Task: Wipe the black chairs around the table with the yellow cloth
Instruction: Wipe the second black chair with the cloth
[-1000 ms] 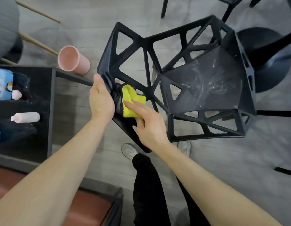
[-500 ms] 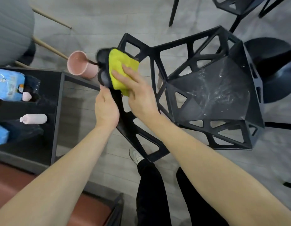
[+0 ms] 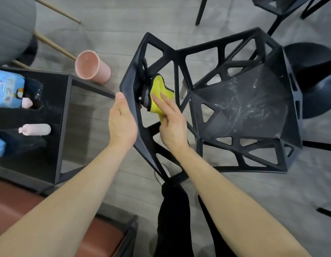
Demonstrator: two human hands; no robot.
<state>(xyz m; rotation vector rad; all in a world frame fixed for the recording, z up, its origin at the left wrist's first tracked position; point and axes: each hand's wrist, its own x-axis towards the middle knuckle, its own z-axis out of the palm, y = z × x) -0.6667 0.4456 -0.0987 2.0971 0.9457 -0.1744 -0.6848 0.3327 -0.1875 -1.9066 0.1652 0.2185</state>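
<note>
Yellow cloth point(image 3: 159, 96) lowered from chair point(image 3: 240, 115) backrest top, crumpled, dark-edged

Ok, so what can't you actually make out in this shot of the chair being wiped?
Head view only:
- Left hand: fingers hidden behind the chair back's edge.
- Yellow cloth: its underside and the strut beneath are covered by the right hand.
- Blue packet on the black shelf: print too small, cut by the left edge.
- Second chair: cut off at the top.
</note>
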